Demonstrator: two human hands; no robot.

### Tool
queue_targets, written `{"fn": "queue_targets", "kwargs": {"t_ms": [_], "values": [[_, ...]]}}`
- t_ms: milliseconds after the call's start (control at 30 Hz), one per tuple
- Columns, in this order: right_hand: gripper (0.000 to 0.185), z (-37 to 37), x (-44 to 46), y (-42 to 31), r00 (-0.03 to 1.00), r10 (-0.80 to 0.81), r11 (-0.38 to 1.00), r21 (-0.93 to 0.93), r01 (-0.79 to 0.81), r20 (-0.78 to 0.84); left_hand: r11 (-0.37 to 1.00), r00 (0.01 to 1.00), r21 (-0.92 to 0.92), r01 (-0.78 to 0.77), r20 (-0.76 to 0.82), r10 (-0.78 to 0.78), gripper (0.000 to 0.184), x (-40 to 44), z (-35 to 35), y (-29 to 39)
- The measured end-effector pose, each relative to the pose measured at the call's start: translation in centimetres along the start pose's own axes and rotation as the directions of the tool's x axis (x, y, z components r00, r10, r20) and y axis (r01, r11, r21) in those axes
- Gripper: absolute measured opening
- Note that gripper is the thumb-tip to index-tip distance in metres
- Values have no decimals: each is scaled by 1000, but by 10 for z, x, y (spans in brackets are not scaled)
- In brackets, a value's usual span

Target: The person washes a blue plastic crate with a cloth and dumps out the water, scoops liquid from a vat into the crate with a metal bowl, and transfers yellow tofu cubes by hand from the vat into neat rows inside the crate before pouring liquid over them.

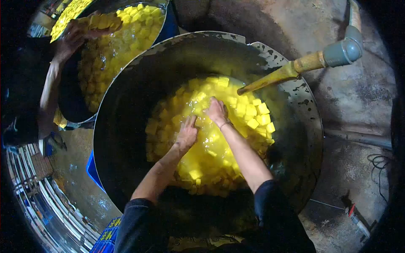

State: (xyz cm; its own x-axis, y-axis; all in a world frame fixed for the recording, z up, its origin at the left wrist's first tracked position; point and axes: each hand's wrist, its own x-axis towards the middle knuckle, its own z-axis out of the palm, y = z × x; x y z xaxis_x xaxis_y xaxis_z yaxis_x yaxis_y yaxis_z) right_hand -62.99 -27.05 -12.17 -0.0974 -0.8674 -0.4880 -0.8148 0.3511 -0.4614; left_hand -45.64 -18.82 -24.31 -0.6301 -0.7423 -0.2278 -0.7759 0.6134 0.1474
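Heaped inside a large dark vat (122, 135), partly under cloudy yellow liquid (204, 160): yellow blocks (251, 110), showing most sharply at the right of the heap and blurred or hidden elsewhere. Probably light one by one, soft, slick with wet and easily broken at the corners; so best taken by two opposite flat faces with even, gentle pressure, or lifted from beneath on a cupped palm, rather than nipped by an edge. Over the left-middle of the heap, the left hand (187, 134), with fingers stretched forward and slightly apart, visibly gripping no block. Just to the right and a little farther off, the right hand (217, 111), with fingers bent down toward the liquid; impossible to tell whether pinching a block or merely touching, because of hidden tips. On the far right, slanting in over the rim, a pipe (274, 80), ending close to the blocks and narrowing the room on that side. At the far left, beside the vat, a second vat (170, 25) with more blocks and, above, a co-worker's hand (72, 37), well apart. At near left, blue crates (109, 236); at right, a dark cable (379, 162).
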Motion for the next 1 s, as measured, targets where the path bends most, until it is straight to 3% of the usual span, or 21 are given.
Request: {"fn": "queue_targets", "kwargs": {"t_ms": [67, 100, 133, 167, 200, 233, 300, 367, 433, 467, 500, 533, 567, 600, 667, 700, 733, 833, 900, 967, 1000], "values": [[37, 23, 15, 8, 1000, 5, 1000, -9, -5, -28, 994, 998, 101, -44, 40, 40, 33, 3, -17, -6], [36, 37, 25, 15, 998, 12, 1000, -21, -13, -58, 958, 992, -256, 127, 55, -116, 36, 2, -37, -5], [41, 52, 42, 34, 999, 5, 988, 153, -10, 36, 770, 959, -574, 280, 124, -256, 40, 1, -62, -2], [41, 46, 37, 39, 999, 4, 988, 153, -10, 40, 768, 958, -574, 284, 127, -259, 40, 0, -62, -2], [42, 40, 29, 45, 993, -87, 928, 370, 53, 76, 471, 948, -873, 124, -35, -316, 42, 0, -62, -1], [43, 31, 24, 52, 979, -182, 818, 567, 101, 89, 107, 891, -987, -124, -158, -425, 45, 1, -61, -1], [49, 22, 17, 69, 985, -160, 899, 421, 122, 57, 29, 892, -997, 77, 56, -449, 50, 4, -48, -10], [53, -29, -34, 44, 943, -13, 520, 808, -277, 332, 92, 856, -979, 183, 112, -505, 41, 14, -34, -6], [57, -31, -45, 47, 897, -35, 485, 792, -371, 441, -279, 860, -959, 57, 189, -474, 29, 19, -51, 8], [56, -22, -58, 45, 952, 11, 449, 849, -279, 307, -565, 856, -816, -119, 204, -476, 25, 22, -54, 21], [49, -9, -56, 54, 944, -29, 454, 845, -281, 329, -773, 853, -567, -284, 219, -473, 22, 24, -58, 32], [39, -9, -63, 46, 963, -109, 540, 828, -150, 245, -823, 862, -489, -290, 240, -446, 23, 30, -65, 38], [30, -13, -73, 31, 966, -197, 609, 793, -12, 165, -753, 805, -533, -385, 205, -557, 23, 34, -63, 45], [25, -19, -84, 15, 974, -136, 693, 720, -36, 180, -433, 647, -737, -519, -8, -762, 22, 41, -45, 60], [35, -2, -78, 27, 963, -269, 834, 495, 244, -23, -40, 452, -819, -573, -276, -848, 21, 40, -62, 69], [38, -6, -85, 23, 945, -305, 860, 391, 327, -119, -478, 602, -697, -534, 84, -794, 21, 35, -78, 66], [38, -15, -92, 13, 944, -307, 862, 387, 329, -119, -813, 732, -403, -421, 378, -567, 20, 30, -95, 66], [47, -32, -102, -10, 936, -349, 834, 473, 283, 54, -812, 746, -390, -434, 350, -567, 23, 32, -88, 74], [49, -17, -98, -4, 824, -529, 838, 28, 545, -203, -808, 766, -362, -465, 294, -572, 26, 27, -99, 77], [52, -12, -102, -2, 860, -505, 860, 47, 509, -81, -795, 785, -310, -521, 190, -589, 31, 22, -102, 76], [49, -12, -103, -1, 903, -402, 851, 301, 430, -152, -841, 789, -140, -523, 292, -540, 31, 24, -105, 70]]}}
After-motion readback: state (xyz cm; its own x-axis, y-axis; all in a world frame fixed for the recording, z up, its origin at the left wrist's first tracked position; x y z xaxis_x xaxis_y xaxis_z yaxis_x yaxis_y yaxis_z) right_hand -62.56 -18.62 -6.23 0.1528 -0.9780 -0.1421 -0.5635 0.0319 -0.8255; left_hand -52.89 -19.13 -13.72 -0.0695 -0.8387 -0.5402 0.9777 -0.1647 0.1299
